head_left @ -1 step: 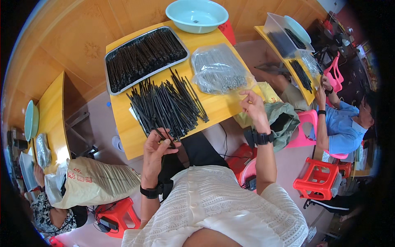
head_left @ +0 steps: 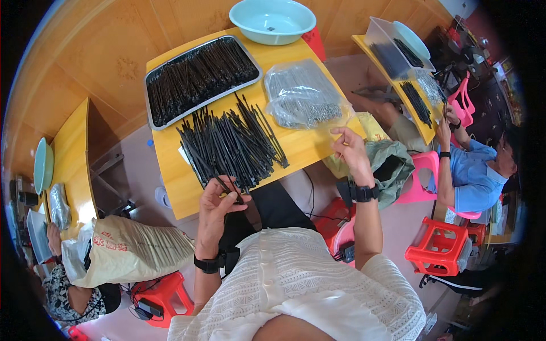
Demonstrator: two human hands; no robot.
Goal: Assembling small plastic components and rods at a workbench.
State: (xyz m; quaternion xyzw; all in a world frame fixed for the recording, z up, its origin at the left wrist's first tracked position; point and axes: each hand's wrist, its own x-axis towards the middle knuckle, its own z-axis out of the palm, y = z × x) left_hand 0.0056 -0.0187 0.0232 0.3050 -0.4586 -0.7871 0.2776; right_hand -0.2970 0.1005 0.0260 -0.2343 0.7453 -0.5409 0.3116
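Observation:
Between the thumb and fingers of my left hand (head_left: 215, 203) is a thin black strip (head_left: 238, 199), held at the near edge of the yellow table (head_left: 181, 199). Just beyond it lies a loose pile of similar black strips (head_left: 230, 145). My right hand (head_left: 351, 153) is raised off the table's right edge, its thumb and index finger pinched together; whatever may be between them is too small to make out. Nearest to it is a clear plastic bag (head_left: 304, 94) full of thin silvery pieces. Behind the pile sits a metal tray (head_left: 207, 106) packed with dark strips.
A light blue basin (head_left: 272, 38) stands at the table's far edge. Beside my left arm is a large cream sack (head_left: 142, 250). To the right are a grey-green bag (head_left: 392, 176), a red stool (head_left: 437, 247) and a person in blue (head_left: 478, 182) at another table.

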